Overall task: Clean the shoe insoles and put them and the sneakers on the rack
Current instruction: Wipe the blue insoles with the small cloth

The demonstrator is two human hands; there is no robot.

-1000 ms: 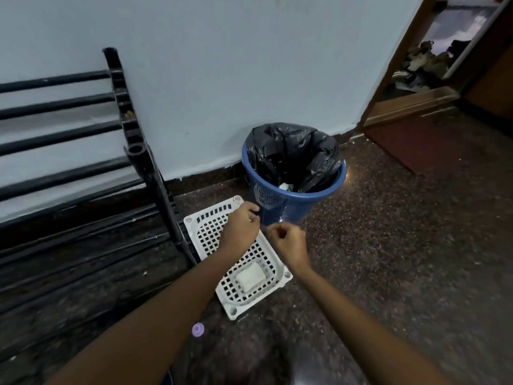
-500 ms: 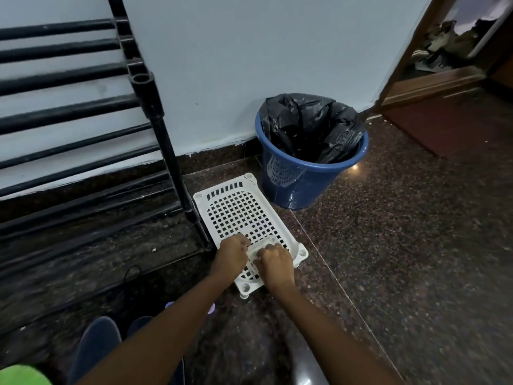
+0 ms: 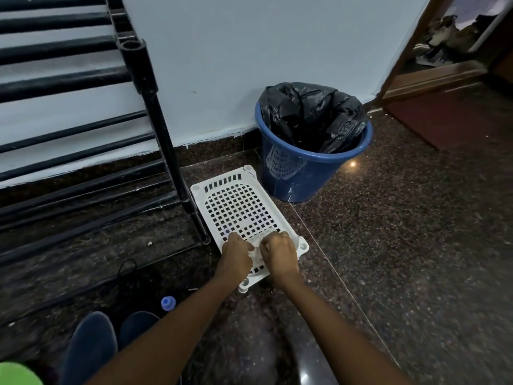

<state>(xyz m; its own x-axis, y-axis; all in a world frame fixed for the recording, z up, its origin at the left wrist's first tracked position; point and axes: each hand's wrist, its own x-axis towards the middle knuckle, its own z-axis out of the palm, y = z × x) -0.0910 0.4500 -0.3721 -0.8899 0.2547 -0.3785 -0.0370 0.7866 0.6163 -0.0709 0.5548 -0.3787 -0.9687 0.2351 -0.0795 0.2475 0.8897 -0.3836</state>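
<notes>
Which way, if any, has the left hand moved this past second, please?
Yes: the left hand moved from the far end of the white perforated plastic tray to its near end.

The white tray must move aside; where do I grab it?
Probably the right long rim of the tray, from the open floor: the rack post crowds its left edge, and the left hand and right hand hold a white item at the near end.
</notes>
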